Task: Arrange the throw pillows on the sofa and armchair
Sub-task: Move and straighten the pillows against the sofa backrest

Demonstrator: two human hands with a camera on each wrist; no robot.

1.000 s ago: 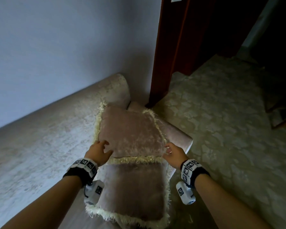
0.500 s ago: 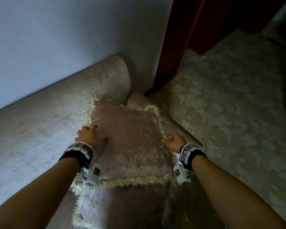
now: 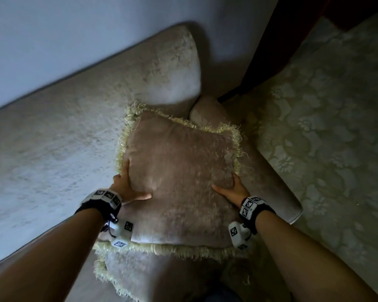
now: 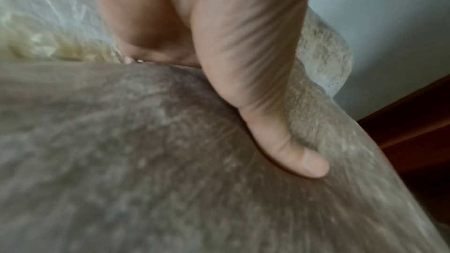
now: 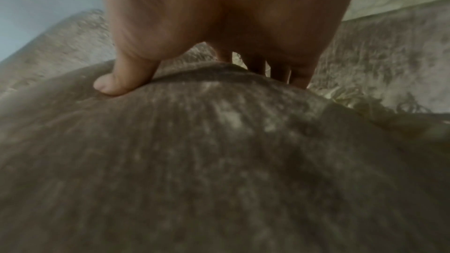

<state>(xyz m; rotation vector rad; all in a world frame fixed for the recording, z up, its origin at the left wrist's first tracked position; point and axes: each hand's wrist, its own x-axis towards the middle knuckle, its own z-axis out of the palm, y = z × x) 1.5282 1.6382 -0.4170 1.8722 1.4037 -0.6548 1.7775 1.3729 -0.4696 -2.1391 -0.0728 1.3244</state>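
Head view, L to R. At 9–10 o'clock runs the pale beige velvet sofa backrest (image 3: 74, 127), its rounded end at 12, against a plain grey-white wall (image 3: 74, 29).

Left hand (image 3: 127, 188) grips the L edge of the mauve velvet square throw pillow w/ cream fringe (image 3: 179, 175), near centre. Thumb lies across the front face, fingers wrapped behind the edge; left wrist view confirms the thumb (image 4: 292, 153) pressed into the nap, the other fingers hidden behind. Likely reason: holding both sides lets the person steer the pillow square into the corner w/o it flopping.

The pillow stands tilted, top edge toward 12, near or against the backrest. Contact can't be confirmed. Its lower edge sits over a second matching fringed pillow (image 3: 153, 273) at 6 o'clock, which lies flatter on the seat.

Right hand (image 3: 234, 190) mirrors the left at the pillow's R edge: thumb on the front, fingers curled round behind, seen in right wrist view (image 5: 280, 70) going over the fringe.

At 2–3 o'clock, the rounded sofa armrest (image 3: 271, 182) just beside the pillow; beyond it, pale green floral carpet (image 3: 325, 127) and a dark wooden door frame (image 3: 262, 51) at 1.

No containers in view. Judgement: pillow being seated in the sofa corner; armchair not visible.
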